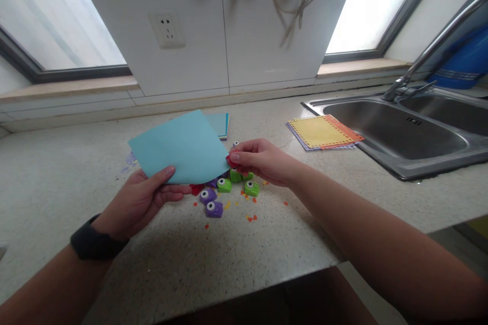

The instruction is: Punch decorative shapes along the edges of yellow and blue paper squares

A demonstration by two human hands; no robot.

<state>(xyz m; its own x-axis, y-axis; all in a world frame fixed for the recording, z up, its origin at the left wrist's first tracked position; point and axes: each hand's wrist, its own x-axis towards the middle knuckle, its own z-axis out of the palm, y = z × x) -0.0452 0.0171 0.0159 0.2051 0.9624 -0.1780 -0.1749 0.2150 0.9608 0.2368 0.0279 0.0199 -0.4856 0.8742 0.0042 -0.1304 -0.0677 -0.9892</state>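
At the right corner of the light-blue paper sheet (181, 150), the right hand (259, 160) has a red craft punch (231, 159) pinched between thumb and fingers. Can't tell from where I'm standing if the paper edge sits in its slot. Left hand (143, 198) grips the sheet's near edge: thumb on top, fingers underneath, fairly flat. Sheet is held up off the counter (163, 284), turned at an angle. Black wristband (97, 238) on the left wrist.

Just under and in front of the sheet: loose cluster of craft punches. Purple punches (214, 208) nearest the counter's front, green punches (251, 188) to their right, another red punch (196, 189) half hidden by the sheet. Orange, red and yellow paper bits (253, 218) scattered around them; lavender bits (129, 162) left of the sheet.

Behind the sheet, partly covered: paper stack (221, 126), blue on top. Further right, a fanned pile: yellow sheet (322, 130) with a punched border, orange sheet (345, 129) beside it, lavender below. Then the steel sink (419, 165) and faucet (400, 86). Wall socket (166, 29) at the back.
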